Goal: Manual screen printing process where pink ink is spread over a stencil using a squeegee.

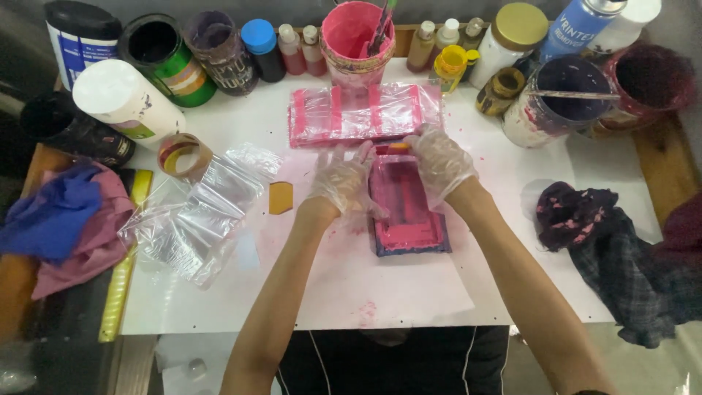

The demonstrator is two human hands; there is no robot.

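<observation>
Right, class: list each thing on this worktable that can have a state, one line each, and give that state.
left hand: gloved, resting on the frame's left edge
right hand: gloved, gripping the frame's top
small printing frame: flat on the table, smeared pink
pink paint tub: open, stick standing inside
dark paint tub: open, stick laid across
black jar: lid off
plastic bags: loose, unprinted

Bare white tabletop (380, 292) lies open near the person and to the right of the pink-inked frame (406, 212), while jars and bottles (219, 51) wall the far edge, clear plastic bags (197, 212) crowd the left, and a dark stained rag (607, 241) blocks the right side
</observation>
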